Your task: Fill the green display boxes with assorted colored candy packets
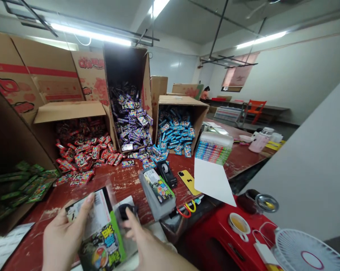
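My left hand (pixel 64 233) is closed on a printed packaging sleeve (pixel 103 241) with a black and green design and a white label panel, its thumb lying across the front. Clear plastic film shows along the sleeve's right edge. My right hand (pixel 144 237) is beside that edge with fingers apart and slightly blurred; I cannot tell whether they touch the film. Behind its fingertips lies a dark object (pixel 124 211), partly hidden. To the right, a stack of clear sleeves (pixel 151 199) with a similar printed card on top rests on the red table (pixel 121 182).
Open cartons hold small red packets (pixel 85 152), purple packets (pixel 134 122), blue packets (pixel 175 131) and green packets (pixel 25 184). Nearby are a black tape dispenser (pixel 166 174), a yellow phone (pixel 189 182), scissors (pixel 186 209), stacked boxes (pixel 212 150), a cup (pixel 239 224) and a fan (pixel 311 252).
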The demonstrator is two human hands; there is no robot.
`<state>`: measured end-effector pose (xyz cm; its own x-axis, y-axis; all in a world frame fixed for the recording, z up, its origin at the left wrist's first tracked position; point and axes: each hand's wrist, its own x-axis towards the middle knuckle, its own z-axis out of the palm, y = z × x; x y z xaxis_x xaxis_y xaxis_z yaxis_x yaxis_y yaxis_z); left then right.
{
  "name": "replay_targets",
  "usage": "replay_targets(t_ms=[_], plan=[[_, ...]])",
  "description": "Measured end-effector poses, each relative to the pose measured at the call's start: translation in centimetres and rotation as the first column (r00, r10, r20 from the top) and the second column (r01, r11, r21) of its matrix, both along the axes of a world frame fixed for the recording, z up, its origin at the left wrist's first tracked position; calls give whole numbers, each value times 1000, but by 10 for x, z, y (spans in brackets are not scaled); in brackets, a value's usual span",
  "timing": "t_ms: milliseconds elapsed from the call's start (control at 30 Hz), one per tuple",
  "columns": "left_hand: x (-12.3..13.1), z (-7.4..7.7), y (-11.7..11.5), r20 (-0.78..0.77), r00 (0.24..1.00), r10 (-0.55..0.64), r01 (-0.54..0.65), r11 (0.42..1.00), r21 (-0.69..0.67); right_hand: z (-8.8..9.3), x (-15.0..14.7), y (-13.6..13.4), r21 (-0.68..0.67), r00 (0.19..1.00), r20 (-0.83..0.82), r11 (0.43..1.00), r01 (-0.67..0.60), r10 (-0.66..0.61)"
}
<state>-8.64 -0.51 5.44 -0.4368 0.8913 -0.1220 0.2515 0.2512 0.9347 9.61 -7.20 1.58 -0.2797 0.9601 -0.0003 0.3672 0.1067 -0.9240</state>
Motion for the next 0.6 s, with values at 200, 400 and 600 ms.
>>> replay_targets(t_ms=[200, 400, 600], plan=[[26, -24, -17, -134, 981, -144, 169, 964, 203, -15, -32, -4, 200, 950, -91, 929, 310, -298], [44, -28, -26, -168, 976, -141, 192, 919, 344, -23, -30, 12, 145, 915, -186, 912, 385, -357], [43, -71, -40, -119, 981, -156, 189, 916, 354, -43, -19, 23, 77, 902, -289, 931, 356, -321]])
